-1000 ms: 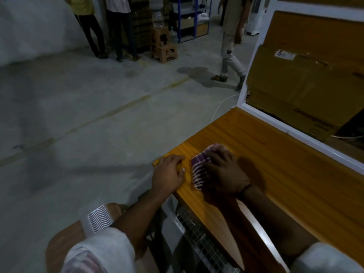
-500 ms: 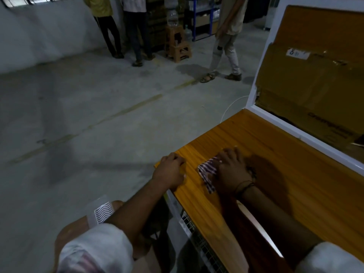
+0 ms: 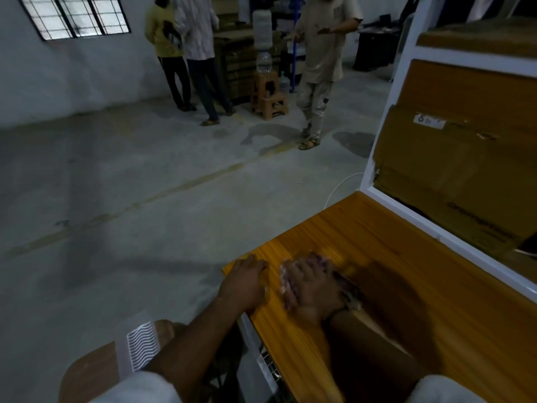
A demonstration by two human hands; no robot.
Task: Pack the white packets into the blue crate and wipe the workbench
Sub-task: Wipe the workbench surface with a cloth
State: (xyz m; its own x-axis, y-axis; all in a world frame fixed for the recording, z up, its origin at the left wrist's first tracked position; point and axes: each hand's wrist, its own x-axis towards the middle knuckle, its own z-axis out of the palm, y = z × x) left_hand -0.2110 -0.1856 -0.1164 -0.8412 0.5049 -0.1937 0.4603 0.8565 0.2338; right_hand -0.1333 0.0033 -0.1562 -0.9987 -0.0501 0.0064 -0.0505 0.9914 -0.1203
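The orange wooden workbench (image 3: 392, 251) fills the lower right. My right hand (image 3: 309, 283) lies flat on a striped cloth (image 3: 283, 279) near the bench's left corner, fingers spread over it; only the cloth's edges show and the hand is blurred. My left hand (image 3: 247, 282) rests with loosely curled fingers on the bench's left edge, right beside the other hand, holding nothing. No white packets or blue crate are in view.
A white-framed shelf with cardboard boxes (image 3: 453, 170) stands behind the bench. A brown stool (image 3: 93, 370) with a white wavy-patterned packet (image 3: 139, 344) sits at lower left. Three people (image 3: 316, 68) stand across the concrete floor near stacked stools and a water bottle (image 3: 263, 48).
My right hand with the cloth has slid along the bench near the corner, closer to my left hand. My view has tilted upward. A person in the background walked left.
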